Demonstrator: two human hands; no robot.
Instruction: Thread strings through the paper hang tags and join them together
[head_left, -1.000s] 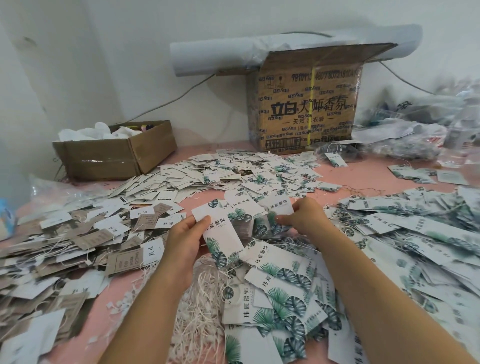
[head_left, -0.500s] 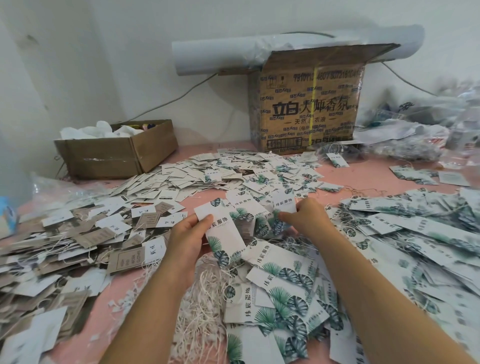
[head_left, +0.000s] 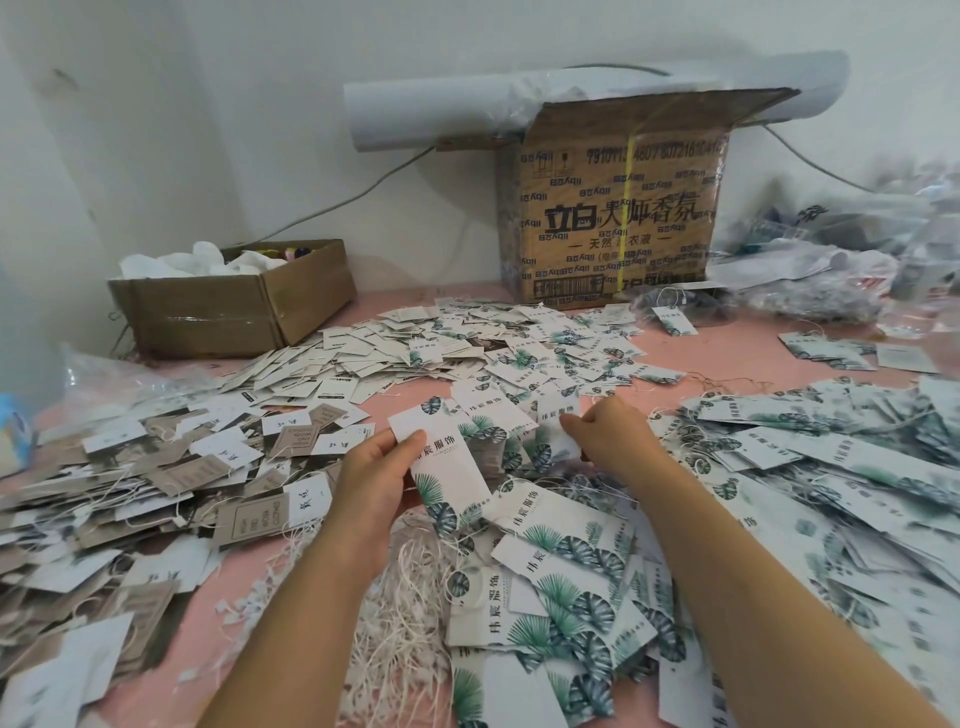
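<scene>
Hang tag (head_left: 457, 480), leaf-printed rectangle, pinched in left hand (head_left: 374, 483); right hand (head_left: 613, 436) pinches small tag (head_left: 558, 411)

- The left hand (head_left: 371, 480) hides its fingers behind the long leaf tag (head_left: 452, 467).
- The right hand (head_left: 610, 436) has its fingertips hidden under the small tag (head_left: 558, 415).
- Plastic bags (head_left: 831, 260) at far right are blurred.
- A blue object (head_left: 13, 431) is cut off by the left edge.
</scene>
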